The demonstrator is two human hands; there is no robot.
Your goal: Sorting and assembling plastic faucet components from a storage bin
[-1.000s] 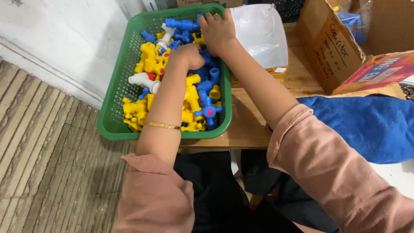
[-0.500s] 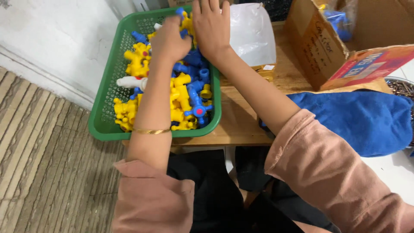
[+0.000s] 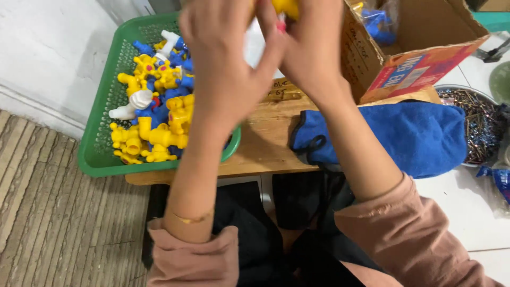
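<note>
My left hand [image 3: 226, 58] and my right hand [image 3: 311, 45] are raised close to the camera, pressed together at the top of the view. Between the fingertips sits a yellow plastic piece [image 3: 287, 7] with a bit of red beside it; both hands grip it. Below and to the left, a green mesh basket [image 3: 98, 143] on a wooden table [image 3: 268, 143] holds several yellow, blue and white plastic fittings [image 3: 159, 119]. My forearms, in pink sleeves, hide part of the basket.
A blue cloth [image 3: 393, 135] lies on the table's right part. An open cardboard box [image 3: 409, 48] stands behind it. A metal bowl of nails [image 3: 475, 125] sits at the far right. A white wall and striped floor [image 3: 48, 212] lie to the left.
Both hands left the basket and rose toward the camera, now holding a yellow piece between them. The view has shifted right, showing the box, cloth and bowl.
</note>
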